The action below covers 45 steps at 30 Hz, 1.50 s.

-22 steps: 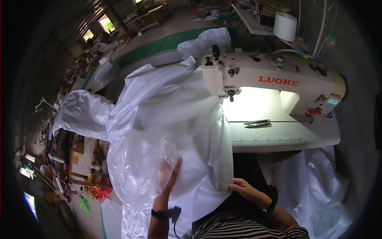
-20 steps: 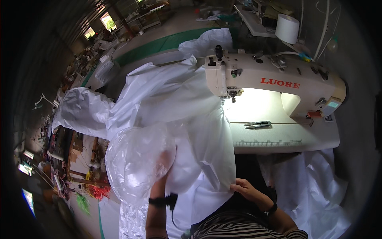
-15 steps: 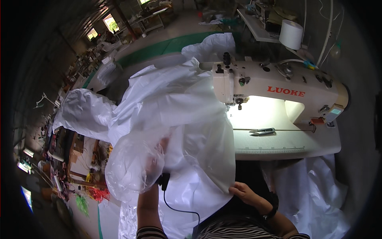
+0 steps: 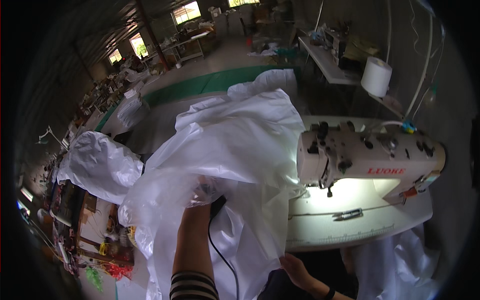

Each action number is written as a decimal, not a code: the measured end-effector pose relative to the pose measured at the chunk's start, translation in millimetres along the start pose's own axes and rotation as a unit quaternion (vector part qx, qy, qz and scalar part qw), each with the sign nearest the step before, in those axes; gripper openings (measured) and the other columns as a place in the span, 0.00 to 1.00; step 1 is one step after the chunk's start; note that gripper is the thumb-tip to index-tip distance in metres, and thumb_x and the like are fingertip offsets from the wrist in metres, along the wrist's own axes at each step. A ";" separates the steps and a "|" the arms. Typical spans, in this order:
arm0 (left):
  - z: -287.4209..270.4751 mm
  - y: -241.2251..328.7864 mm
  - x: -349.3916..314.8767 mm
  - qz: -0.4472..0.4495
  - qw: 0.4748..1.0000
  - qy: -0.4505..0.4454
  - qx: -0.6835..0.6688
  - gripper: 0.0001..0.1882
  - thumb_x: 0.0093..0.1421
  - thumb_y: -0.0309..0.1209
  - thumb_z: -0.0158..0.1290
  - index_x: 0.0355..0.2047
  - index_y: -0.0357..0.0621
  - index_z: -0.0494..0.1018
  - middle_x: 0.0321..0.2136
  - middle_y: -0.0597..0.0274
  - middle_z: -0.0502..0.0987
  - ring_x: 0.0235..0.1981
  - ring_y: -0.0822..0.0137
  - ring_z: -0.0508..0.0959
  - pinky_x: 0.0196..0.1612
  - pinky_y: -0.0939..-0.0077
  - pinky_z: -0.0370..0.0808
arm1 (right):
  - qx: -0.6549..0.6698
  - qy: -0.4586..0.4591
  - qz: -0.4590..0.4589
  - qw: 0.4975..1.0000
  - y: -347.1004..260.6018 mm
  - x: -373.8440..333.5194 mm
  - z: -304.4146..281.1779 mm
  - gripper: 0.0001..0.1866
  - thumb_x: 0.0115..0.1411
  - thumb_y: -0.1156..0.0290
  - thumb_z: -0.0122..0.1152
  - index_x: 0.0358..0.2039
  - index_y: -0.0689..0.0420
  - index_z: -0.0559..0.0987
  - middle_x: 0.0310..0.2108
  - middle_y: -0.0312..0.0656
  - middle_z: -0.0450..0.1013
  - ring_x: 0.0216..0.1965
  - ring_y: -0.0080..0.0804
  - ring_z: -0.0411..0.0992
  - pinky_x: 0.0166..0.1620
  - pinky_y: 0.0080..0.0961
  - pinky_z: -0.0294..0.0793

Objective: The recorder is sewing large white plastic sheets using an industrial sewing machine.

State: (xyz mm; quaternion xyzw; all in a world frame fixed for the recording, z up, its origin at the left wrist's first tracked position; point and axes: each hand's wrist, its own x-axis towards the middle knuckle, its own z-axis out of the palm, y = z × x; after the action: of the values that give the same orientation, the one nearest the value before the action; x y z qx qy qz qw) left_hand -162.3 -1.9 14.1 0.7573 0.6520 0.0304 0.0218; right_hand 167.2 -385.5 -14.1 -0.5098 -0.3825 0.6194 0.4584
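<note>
A person sits at a white sewing machine (image 4: 370, 162), and I can see both of their bare arms. A big white sheet (image 4: 235, 145) is spread out on the left side of the machine. It is thin, shiny and full of folds. Its right side goes in close to the machine's needle end, where a bright lamp shines. Its near edge hangs down by the person's lap.

The left hand (image 4: 201, 186) is stretched far out over the sheet. Some thin see-through stuff covers it, so I cannot tell if its fingers are open or closed. A striped sleeve (image 4: 194, 286) is on that arm. A black cord (image 4: 225, 256) runs down beside it.

The right hand (image 4: 297, 274) is low down, near the front edge of the bench (image 4: 320, 227). Its fingers are closed on the near corner of the sheet, pinching it. There is a dark band (image 4: 330, 293) on that wrist.

Little metal snips (image 4: 348, 214) lie on the bench, under the machine's arm. More white cloth (image 4: 402, 262) hangs below, on the right. A fat white roll of thread (image 4: 376, 76) stands up behind the machine.
</note>
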 end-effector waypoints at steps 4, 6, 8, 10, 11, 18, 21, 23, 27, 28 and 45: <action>-2.4 -15.2 -2.1 0.012 1.000 -0.016 0.007 0.32 0.65 0.44 0.55 0.66 0.46 0.64 0.62 0.44 0.69 0.66 0.46 0.66 0.66 0.54 0.64 | 0.086 -0.030 -0.004 0.996 -18.3 6.3 6.9 0.21 0.74 0.59 0.49 0.56 0.64 0.74 0.46 0.36 0.74 0.48 0.21 0.69 0.55 0.25 0.69; -19.0 -12.4 -26.7 0.035 0.999 -0.014 0.009 0.32 0.65 0.44 0.55 0.66 0.46 0.64 0.62 0.44 0.69 0.66 0.46 0.65 0.66 0.54 0.64 | 0.113 -0.094 -0.001 0.989 -19.6 1.2 4.3 0.23 0.74 0.57 0.51 0.55 0.64 0.75 0.48 0.37 0.75 0.52 0.22 0.69 0.57 0.26 0.69; -44.4 2.7 -66.9 0.075 0.997 0.005 0.003 0.32 0.65 0.44 0.55 0.66 0.47 0.64 0.62 0.44 0.69 0.67 0.47 0.65 0.66 0.54 0.64 | 0.073 -0.082 0.047 0.993 -13.8 -7.2 2.6 0.20 0.72 0.59 0.54 0.53 0.63 0.76 0.46 0.35 0.76 0.50 0.22 0.70 0.55 0.25 0.70; -68.8 31.2 -120.2 0.133 0.990 0.043 -0.011 0.32 0.65 0.44 0.55 0.66 0.48 0.64 0.63 0.45 0.68 0.67 0.47 0.65 0.67 0.53 0.64 | 0.108 -0.060 0.038 0.992 -3.5 -17.0 5.3 0.18 0.71 0.61 0.57 0.51 0.63 0.78 0.45 0.35 0.76 0.49 0.22 0.71 0.54 0.24 0.70; -77.0 47.7 -148.9 0.182 0.980 0.070 -0.025 0.32 0.65 0.44 0.55 0.66 0.48 0.65 0.63 0.45 0.68 0.67 0.47 0.65 0.67 0.53 0.64 | 0.134 -0.052 0.044 0.989 0.8 -23.3 6.6 0.17 0.71 0.62 0.57 0.50 0.63 0.78 0.45 0.35 0.76 0.48 0.22 0.72 0.53 0.24 0.71; -56.2 45.9 -258.2 0.154 0.985 -0.076 -0.021 0.28 0.70 0.46 0.46 0.68 0.53 0.59 0.69 0.59 0.54 0.68 0.55 0.57 0.65 0.41 0.58 | 0.031 -0.093 0.165 0.981 -11.4 -87.1 -18.8 0.14 0.69 0.67 0.60 0.49 0.63 0.79 0.43 0.37 0.78 0.45 0.26 0.75 0.52 0.27 0.75; -39.6 -2.3 -275.2 0.142 0.989 0.004 -0.027 0.21 0.66 0.40 0.50 0.57 0.49 0.66 0.55 0.60 0.62 0.55 0.57 0.65 0.53 0.47 0.64 | 0.053 0.049 0.094 0.993 -21.0 -89.6 -68.6 0.16 0.71 0.61 0.58 0.45 0.63 0.78 0.38 0.32 0.78 0.37 0.18 0.74 0.44 0.21 0.76; -29.0 -10.5 -289.5 0.176 0.981 0.080 -0.025 0.16 0.64 0.36 0.53 0.50 0.46 0.70 0.46 0.60 0.67 0.46 0.58 0.69 0.45 0.51 0.68 | -0.126 0.091 0.036 0.987 -18.3 -95.7 -81.3 0.10 0.68 0.66 0.60 0.41 0.61 0.77 0.31 0.33 0.76 0.35 0.25 0.75 0.43 0.25 0.75; -12.8 7.2 -363.7 0.153 0.959 0.232 -0.053 0.06 0.58 0.28 0.59 0.35 0.40 0.80 0.28 0.62 0.77 0.28 0.60 0.79 0.30 0.60 0.76 | -0.461 0.098 -0.307 0.827 -22.7 -123.1 -73.5 0.18 0.56 0.69 0.69 0.46 0.58 0.76 0.44 0.47 0.75 0.44 0.47 0.75 0.48 0.38 0.74; -6.5 11.8 -396.0 0.130 0.944 0.290 -0.086 0.14 0.55 0.27 0.63 0.43 0.40 0.78 0.35 0.58 0.77 0.33 0.58 0.80 0.34 0.60 0.76 | -0.449 0.019 -0.346 0.824 -25.0 -131.8 -65.0 0.20 0.56 0.66 0.70 0.46 0.57 0.76 0.46 0.46 0.75 0.46 0.47 0.75 0.49 0.38 0.74; 105.7 -244.6 -431.7 -0.370 0.435 0.384 -0.725 0.26 0.71 0.42 0.38 0.56 0.34 0.70 0.56 0.47 0.74 0.55 0.51 0.76 0.59 0.55 0.74 | -0.205 0.373 -0.277 0.862 -24.7 -121.7 -240.0 0.25 0.72 0.52 0.43 0.40 0.65 0.77 0.38 0.45 0.76 0.39 0.30 0.75 0.43 0.31 0.77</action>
State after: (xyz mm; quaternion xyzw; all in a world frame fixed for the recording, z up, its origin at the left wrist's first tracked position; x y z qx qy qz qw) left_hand -459.5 -391.7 -116.6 0.0609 0.5506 0.7689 0.3192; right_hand 414.6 -493.4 -1.7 -0.6580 -0.4267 0.1381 0.6049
